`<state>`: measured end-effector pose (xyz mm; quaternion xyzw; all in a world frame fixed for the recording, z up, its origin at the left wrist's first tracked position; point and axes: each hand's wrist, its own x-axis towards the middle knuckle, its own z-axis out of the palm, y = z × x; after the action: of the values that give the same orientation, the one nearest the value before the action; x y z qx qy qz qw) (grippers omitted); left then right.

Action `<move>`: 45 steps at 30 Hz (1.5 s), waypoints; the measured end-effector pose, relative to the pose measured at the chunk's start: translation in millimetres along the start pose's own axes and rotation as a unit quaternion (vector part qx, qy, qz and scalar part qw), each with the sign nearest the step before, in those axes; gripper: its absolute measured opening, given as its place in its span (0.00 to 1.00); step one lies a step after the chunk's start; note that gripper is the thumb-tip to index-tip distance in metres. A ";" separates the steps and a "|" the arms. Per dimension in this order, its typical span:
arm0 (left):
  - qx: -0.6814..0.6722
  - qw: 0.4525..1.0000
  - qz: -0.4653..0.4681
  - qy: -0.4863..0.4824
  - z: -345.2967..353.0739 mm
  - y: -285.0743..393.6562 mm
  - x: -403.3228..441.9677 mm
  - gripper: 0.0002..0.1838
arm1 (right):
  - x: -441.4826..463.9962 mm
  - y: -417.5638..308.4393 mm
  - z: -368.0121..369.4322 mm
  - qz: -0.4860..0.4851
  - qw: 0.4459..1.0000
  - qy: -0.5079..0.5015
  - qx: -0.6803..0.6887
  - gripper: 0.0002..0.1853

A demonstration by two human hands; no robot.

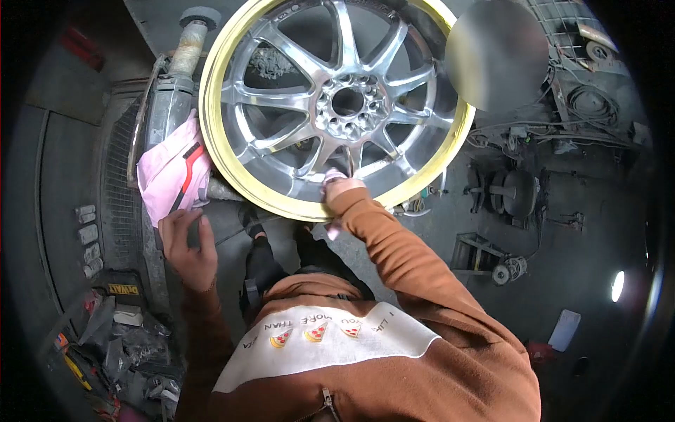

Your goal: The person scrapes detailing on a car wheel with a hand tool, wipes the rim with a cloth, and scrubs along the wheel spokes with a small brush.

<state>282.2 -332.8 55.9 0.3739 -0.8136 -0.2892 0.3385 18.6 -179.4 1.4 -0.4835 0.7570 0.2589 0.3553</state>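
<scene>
A polished alloy wheel rim (336, 39) with yellow tape or covering around its outer edge stands before me, its spokes facing up toward the camera. My right hand (344, 193) is closed on a pink cloth (333, 228), pressing it against the rim's lower inner part beside a spoke. Some of the cloth hangs below the hand. My left hand (188, 253) is held off the rim at the left, fingers bent but apart. Just above it, a red-handled brush (186, 176) lies on a larger pink cloth (160, 172).
A metal machine part with a round shaft (188, 49) stands left of the rim. Bags, a DeWalt case (125, 288) and clutter fill the lower left floor. Coiled hoses (594, 102), a stool-like object (513, 193) and a metal stand (474, 250) are on the right.
</scene>
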 end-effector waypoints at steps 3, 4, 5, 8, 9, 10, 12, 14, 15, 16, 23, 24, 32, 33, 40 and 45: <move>-0.004 1.000 0.002 0.026 -2.2 -7.0 -3.8 0.06 | 15.1 7.3 17.4 0.010 0.996 0.032 0.081 0.19; -0.007 0.999 -0.006 0.031 -2.1 -6.9 -3.3 0.06 | 20.2 -5.8 9.8 0.001 0.987 0.065 0.149 0.19; -0.007 0.999 -0.006 0.033 -0.3 -4.8 -3.7 0.06 | 24.3 -18.5 3.5 0.068 0.989 0.036 0.125 0.20; -0.023 1.000 -0.002 0.003 4.3 8.5 -2.7 0.06 | -7.7 -10.9 -12.7 0.005 0.999 -0.035 -0.003 0.20; -0.029 0.999 0.019 -0.003 4.7 10.5 -3.4 0.06 | -11.8 8.0 2.4 0.026 0.999 -0.004 0.026 0.20; -0.033 0.999 0.042 -0.006 3.8 11.0 -3.3 0.06 | -7.6 13.0 7.1 0.069 0.995 0.009 0.073 0.19; -0.014 0.999 0.039 0.002 -2.4 8.7 -7.5 0.06 | 3.1 10.2 11.4 0.102 0.987 0.029 0.119 0.18; -0.004 0.999 0.045 0.007 -3.4 7.2 -11.0 0.06 | 18.5 -8.6 14.5 0.058 0.982 0.006 0.180 0.16; -0.023 0.999 0.022 0.002 -2.3 6.8 -14.4 0.06 | 22.5 -17.1 14.9 0.041 0.977 -0.004 0.210 0.16; -0.045 0.999 -0.001 0.000 0.8 8.2 -14.6 0.06 | 17.3 -29.9 4.4 0.062 0.976 0.041 0.203 0.16; -0.029 0.999 0.038 -0.022 -2.7 12.7 -13.5 0.07 | -4.3 -1.9 11.6 0.133 0.986 0.028 0.092 0.20; -0.027 0.999 0.028 -0.022 -3.9 10.2 -13.9 0.07 | -5.3 -3.0 9.3 0.132 0.986 0.028 0.093 0.20; 0.003 0.999 0.011 -0.045 -30.1 -4.9 -32.7 0.07 | -10.9 -6.1 8.7 0.155 0.980 0.037 0.119 0.22; 0.005 0.999 -0.002 -0.048 -31.8 -5.4 -35.0 0.07 | -7.1 -7.2 8.7 0.151 0.982 0.031 0.112 0.22; 0.017 0.999 -0.014 -0.037 -47.0 -18.5 -45.4 0.06 | 0.9 -0.8 35.2 0.200 0.956 0.123 0.173 0.20; 0.001 1.000 0.003 -0.029 -43.1 -24.2 -45.2 0.07 | -14.4 -1.4 5.2 0.167 0.973 0.059 0.150 0.21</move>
<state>347.4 -319.2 49.3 0.3636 -0.8246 -0.2979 0.3149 25.4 -168.2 9.5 -0.3061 0.8768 0.1688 0.3302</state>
